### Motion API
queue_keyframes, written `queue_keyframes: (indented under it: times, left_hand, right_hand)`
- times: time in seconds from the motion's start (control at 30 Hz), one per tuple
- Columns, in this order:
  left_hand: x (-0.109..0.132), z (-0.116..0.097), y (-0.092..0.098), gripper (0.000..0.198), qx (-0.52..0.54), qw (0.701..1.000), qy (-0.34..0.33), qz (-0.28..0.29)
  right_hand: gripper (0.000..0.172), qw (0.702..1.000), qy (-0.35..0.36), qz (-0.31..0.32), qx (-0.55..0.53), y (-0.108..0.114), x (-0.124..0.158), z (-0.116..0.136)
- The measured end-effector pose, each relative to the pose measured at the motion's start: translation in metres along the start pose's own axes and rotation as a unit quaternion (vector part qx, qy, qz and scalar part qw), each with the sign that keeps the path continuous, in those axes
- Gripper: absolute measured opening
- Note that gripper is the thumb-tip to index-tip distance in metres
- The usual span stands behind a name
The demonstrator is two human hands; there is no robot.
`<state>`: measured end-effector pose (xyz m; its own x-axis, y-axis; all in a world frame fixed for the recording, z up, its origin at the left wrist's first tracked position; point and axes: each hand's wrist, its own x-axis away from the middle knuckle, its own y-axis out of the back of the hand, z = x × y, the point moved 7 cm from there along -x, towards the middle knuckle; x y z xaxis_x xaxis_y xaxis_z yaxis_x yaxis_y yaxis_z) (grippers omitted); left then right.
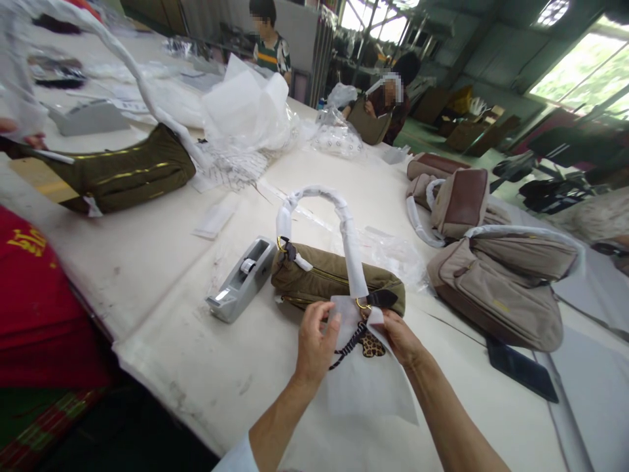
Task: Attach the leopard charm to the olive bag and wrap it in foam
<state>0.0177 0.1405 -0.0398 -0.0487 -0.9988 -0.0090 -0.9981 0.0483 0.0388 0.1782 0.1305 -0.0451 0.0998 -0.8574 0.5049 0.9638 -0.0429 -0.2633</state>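
An olive-green handbag [324, 278] lies on the white table [162, 314], its handle [339, 223] wrapped in white foam paper. My left hand [316, 341] pinches the edge of a white sheet of wrapping paper [366, 387] at the bag's near side. My right hand [400, 337] grips the same sheet from the right, beside a leopard-print charm [369, 344] on a striped cord that hangs from the bag's gold ring.
A grey tape dispenser [242, 278] stands left of the bag. Beige and brown handbags [496, 282] lie to the right, with a dark flat phone-like slab [523, 370] near them. A second olive bag [122, 174] lies at the far left. A person in red [39, 301] is close on the left; two people are at the far end.
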Motion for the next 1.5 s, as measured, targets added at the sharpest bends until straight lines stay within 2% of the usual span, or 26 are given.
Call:
queue_keyframes:
  times: [0.03,0.1,0.17,0.2,0.27,0.37,0.47,0.6,0.67,0.77,0.93,1.03,1.13,1.27,1.37,1.5]
  left_hand:
    - [-0.004,0.012,-0.001,0.033,0.051,0.997,0.061,0.01]
    - [-0.004,0.031,-0.019,0.043,0.181,0.961,0.184,0.104]
    - [0.003,0.036,-0.036,0.048,0.274,0.91,0.251,0.185]
    - [0.006,0.037,-0.039,0.049,0.29,0.901,0.261,0.192]
    - [0.006,0.036,-0.036,0.044,0.256,0.925,0.235,0.155]
    - [0.002,0.025,-0.027,0.029,0.143,0.971,0.146,0.124]
    - [0.001,0.018,-0.029,0.025,0.071,0.982,0.093,0.145]
    - [0.008,0.028,-0.031,0.037,-0.014,0.989,0.103,0.106]
    - [0.015,0.034,-0.036,0.038,-0.008,0.987,0.117,0.112]
    - [0.02,0.039,-0.041,0.035,0.064,0.979,0.136,0.136]
    - [0.016,0.036,-0.037,0.047,0.124,0.977,0.14,0.105]
    - [0.015,0.033,-0.04,0.043,0.11,0.979,0.15,0.086]
    - [0.016,0.033,-0.042,0.04,0.081,0.983,0.156,0.056]
    - [0.018,0.03,-0.045,0.026,0.0,0.991,0.123,0.051]
    - [0.022,0.026,-0.043,0.019,-0.055,0.991,0.101,0.062]
    - [0.023,0.018,-0.042,0.027,0.001,0.992,0.077,0.102]
  right_hand:
    - [0.019,1.0,-0.012,-0.001,-0.003,-0.002,0.001,-0.001]
    - [0.02,0.999,-0.043,-0.004,-0.015,-0.005,0.002,-0.003]
    - [0.023,0.997,-0.066,-0.008,-0.025,-0.005,0.003,-0.005]
    - [0.025,0.997,-0.07,-0.008,-0.024,-0.004,0.003,-0.006]
    - [0.03,0.998,-0.065,-0.004,-0.004,0.0,0.002,-0.007]
    - [0.036,0.998,-0.038,0.023,0.05,0.006,-0.001,-0.009]
    - [0.036,0.996,-0.019,0.035,0.08,0.009,-0.002,-0.013]
    - [0.033,0.997,-0.002,0.022,0.073,0.006,0.0,-0.015]
    - [0.032,0.998,0.002,0.013,0.066,0.006,0.001,-0.015]
    - [0.029,0.998,-0.005,-0.01,0.064,0.008,0.001,-0.015]
    - [0.033,0.998,-0.004,-0.028,0.056,0.006,-0.001,-0.018]
    - [0.038,0.997,0.023,-0.043,0.067,-0.002,0.001,-0.02]
    - [0.039,0.979,0.107,-0.086,0.151,-0.007,0.009,-0.017]
    - [0.038,0.928,0.202,-0.157,0.271,-0.013,0.019,-0.018]
    - [0.037,0.904,0.217,-0.199,0.311,-0.014,0.021,-0.02]
    - [0.036,0.89,0.214,-0.237,0.324,-0.008,0.021,-0.016]
